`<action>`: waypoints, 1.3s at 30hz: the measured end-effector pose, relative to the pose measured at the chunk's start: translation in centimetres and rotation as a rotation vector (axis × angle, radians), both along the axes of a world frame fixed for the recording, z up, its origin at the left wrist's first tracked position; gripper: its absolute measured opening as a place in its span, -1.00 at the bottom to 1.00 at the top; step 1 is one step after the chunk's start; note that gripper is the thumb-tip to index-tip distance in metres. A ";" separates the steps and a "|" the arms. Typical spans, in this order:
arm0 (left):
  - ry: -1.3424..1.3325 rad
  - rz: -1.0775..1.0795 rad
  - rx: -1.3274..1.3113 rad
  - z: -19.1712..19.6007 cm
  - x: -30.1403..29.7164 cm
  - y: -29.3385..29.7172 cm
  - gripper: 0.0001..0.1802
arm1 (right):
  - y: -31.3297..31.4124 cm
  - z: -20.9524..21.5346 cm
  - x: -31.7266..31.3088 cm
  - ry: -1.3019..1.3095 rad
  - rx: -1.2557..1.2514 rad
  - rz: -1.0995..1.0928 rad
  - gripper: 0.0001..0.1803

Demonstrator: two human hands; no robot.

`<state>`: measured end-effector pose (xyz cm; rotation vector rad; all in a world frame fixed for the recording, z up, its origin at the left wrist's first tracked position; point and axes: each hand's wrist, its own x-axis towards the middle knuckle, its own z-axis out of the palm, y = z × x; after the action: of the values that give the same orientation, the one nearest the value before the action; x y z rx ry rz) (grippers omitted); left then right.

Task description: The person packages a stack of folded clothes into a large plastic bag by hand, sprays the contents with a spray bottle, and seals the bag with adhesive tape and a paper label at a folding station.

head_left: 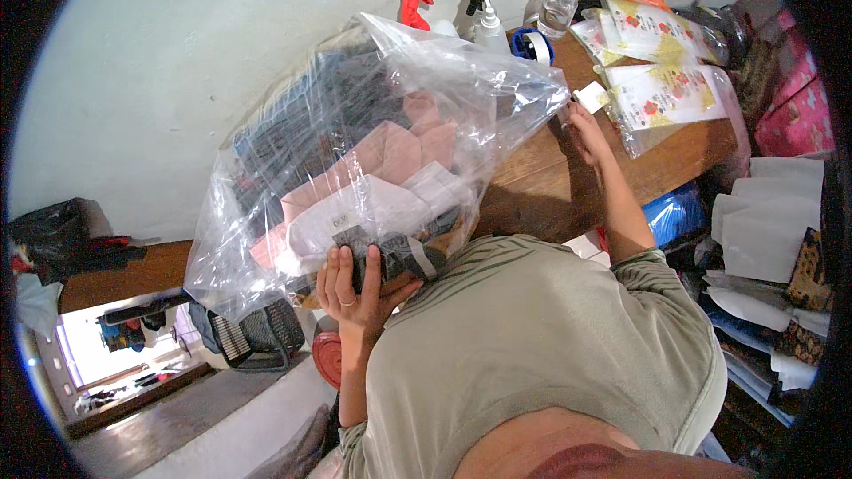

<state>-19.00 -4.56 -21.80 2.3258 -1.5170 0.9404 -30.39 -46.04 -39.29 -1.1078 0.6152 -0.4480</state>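
A large clear plastic bag (524,93) spreads over a stack of folded clothes in front of me. Through the film show dark blue pieces at the far side, then a pink folded garment (359,160), a white one (373,208) and a dark grey one (404,253) nearest me. My left hand (355,293) lies against the near end of the stack, fingers stretched out and slightly apart over the dark grey cloth, a ring on one finger. Out to the right, my right hand (584,131) pinches the bag's drawn-out corner, pulling the film taut.
Behind the bag stand a red spray head (415,0) and pump bottles (488,28), beside a blue tape roll (532,47). Printed plastic packs (670,98) lie on the wooden table (541,182). Stacked packages (754,222) rise at right; a black basket (253,337) sits lower left.
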 end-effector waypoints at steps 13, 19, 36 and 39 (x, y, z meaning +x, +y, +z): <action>0.010 0.052 -0.051 0.0 -0.1 -0.1 -0.33 | -3.4 -2.1 2.0 0.766 -0.617 0.052 -0.49; 0.009 0.047 -0.057 0.0 0.0 -0.4 -0.30 | -6.4 -5.1 1.3 0.832 -0.822 0.148 -0.54; 0.106 -0.013 -0.169 -0.2 0.2 -0.7 -0.30 | 15.9 27.6 3.9 -0.318 -0.107 0.821 -0.60; 0.093 -0.043 -0.131 0.1 0.5 -0.9 -0.34 | 20.8 26.2 6.4 -0.162 -0.182 0.860 -0.63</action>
<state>-18.51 -5.50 -21.73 2.2051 -1.4194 0.8802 -24.04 -25.23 -13.13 -1.3749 -0.0784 0.1587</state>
